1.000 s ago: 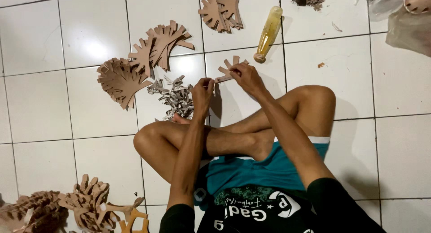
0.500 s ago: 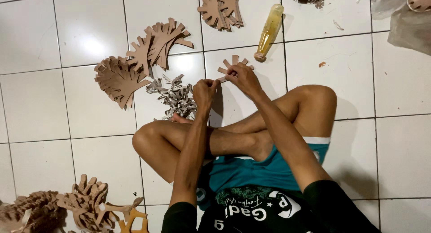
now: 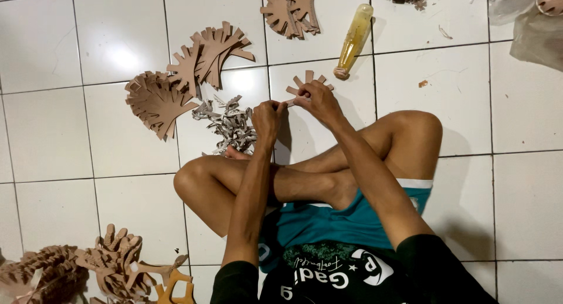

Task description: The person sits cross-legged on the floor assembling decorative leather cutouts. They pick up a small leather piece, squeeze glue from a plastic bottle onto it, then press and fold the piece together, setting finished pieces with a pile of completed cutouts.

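I sit cross-legged on a white tiled floor. My right hand (image 3: 317,100) grips a small brown cardboard cut-out (image 3: 308,83) with finger-like tabs fanning out above the fingers. My left hand (image 3: 267,119) is closed just left of it, its fingertips meeting the cut-out's lower edge. Both hands hover over the floor in front of my knees. What lies between the left fingers is too small to tell.
Piles of brown tree-shaped cut-outs lie at left (image 3: 157,100), upper middle (image 3: 212,51), top (image 3: 291,9) and bottom left (image 3: 111,263). Grey paper scraps (image 3: 230,125) sit by my left hand. A yellow glue bottle (image 3: 353,40) lies beyond. Plastic bags (image 3: 531,22) are top right.
Both hands stay together on the small cut-out; they have barely shifted. The piles and bottle have not moved.
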Demonstrator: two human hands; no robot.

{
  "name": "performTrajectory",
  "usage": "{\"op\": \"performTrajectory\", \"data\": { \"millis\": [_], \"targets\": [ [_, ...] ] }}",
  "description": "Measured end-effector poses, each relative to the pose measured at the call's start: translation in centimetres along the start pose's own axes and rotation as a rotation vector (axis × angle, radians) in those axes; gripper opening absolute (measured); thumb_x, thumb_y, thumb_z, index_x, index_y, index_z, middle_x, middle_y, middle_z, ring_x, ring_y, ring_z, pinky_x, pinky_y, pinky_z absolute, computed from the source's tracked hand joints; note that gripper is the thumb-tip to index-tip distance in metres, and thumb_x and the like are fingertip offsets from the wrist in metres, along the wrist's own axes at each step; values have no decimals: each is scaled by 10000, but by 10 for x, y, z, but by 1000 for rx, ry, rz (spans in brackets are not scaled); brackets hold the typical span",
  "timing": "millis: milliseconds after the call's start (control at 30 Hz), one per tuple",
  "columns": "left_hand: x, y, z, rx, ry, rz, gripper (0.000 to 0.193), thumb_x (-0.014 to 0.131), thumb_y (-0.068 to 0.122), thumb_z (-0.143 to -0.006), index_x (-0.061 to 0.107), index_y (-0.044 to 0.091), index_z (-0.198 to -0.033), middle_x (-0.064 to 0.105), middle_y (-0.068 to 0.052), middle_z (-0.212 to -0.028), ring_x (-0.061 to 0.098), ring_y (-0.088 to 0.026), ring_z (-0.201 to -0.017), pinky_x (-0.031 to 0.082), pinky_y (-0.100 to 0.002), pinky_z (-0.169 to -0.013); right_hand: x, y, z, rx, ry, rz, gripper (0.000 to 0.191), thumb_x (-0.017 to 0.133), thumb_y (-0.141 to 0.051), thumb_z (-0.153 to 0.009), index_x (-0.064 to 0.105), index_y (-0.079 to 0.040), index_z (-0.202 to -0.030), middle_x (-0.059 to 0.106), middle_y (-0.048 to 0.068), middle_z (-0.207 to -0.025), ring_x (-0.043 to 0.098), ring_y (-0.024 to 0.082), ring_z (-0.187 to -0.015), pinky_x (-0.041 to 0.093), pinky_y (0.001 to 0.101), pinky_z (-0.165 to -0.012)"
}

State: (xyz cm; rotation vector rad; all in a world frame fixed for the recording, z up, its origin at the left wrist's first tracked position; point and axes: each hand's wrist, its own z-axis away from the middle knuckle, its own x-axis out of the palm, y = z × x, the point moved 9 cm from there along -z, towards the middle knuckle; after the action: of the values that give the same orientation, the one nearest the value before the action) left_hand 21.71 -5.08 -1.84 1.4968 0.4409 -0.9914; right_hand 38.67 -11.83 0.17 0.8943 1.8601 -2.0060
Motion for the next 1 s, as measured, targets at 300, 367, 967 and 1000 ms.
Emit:
{"op": "performTrajectory", "data": {
  "millis": [300, 367, 967, 1000],
  "targets": [
    [-2, 6, -1, -4, -36, -2, 271, 793, 306, -885, 819, 37, -906, 746, -172, -715, 737, -293, -605, 589, -401, -590, 0, -3, 1, 4, 17, 53, 357, 868, -293, -833, 684, -64, -1035, 635, 111, -970, 656, 279, -875, 550, 413, -760],
    [-6, 5, 1, 7, -28, 41, 265, 799, 283, -883, 813, 19, -903, 750, -176, -716, 730, -290, -603, 591, -404, -602, 0, -5, 1, -14, 20, 65, 372, 871, -308, -829, 681, -72, -1045, 628, 108, -982, 651, 283, -891, 550, 414, -764],
    [-11, -1, 8, -49, -57, 141, 232, 786, 290, -860, 816, 77, -948, 787, -100, -796, 761, -237, -676, 588, -358, -631, 1, -20, -1, -54, 24, 154, 463, 908, -381, -795, 670, -34, -990, 616, 140, -964, 649, 317, -896, 543, 437, -746],
    [-14, 2, 8, -16, -37, 113, 240, 794, 297, -845, 815, 76, -938, 785, -105, -800, 760, -245, -687, 591, -363, -641, 2, -19, -1, -30, 8, 146, 460, 901, -379, -813, 674, -30, -1008, 620, 137, -971, 652, 299, -877, 544, 426, -745]
  ]
}}
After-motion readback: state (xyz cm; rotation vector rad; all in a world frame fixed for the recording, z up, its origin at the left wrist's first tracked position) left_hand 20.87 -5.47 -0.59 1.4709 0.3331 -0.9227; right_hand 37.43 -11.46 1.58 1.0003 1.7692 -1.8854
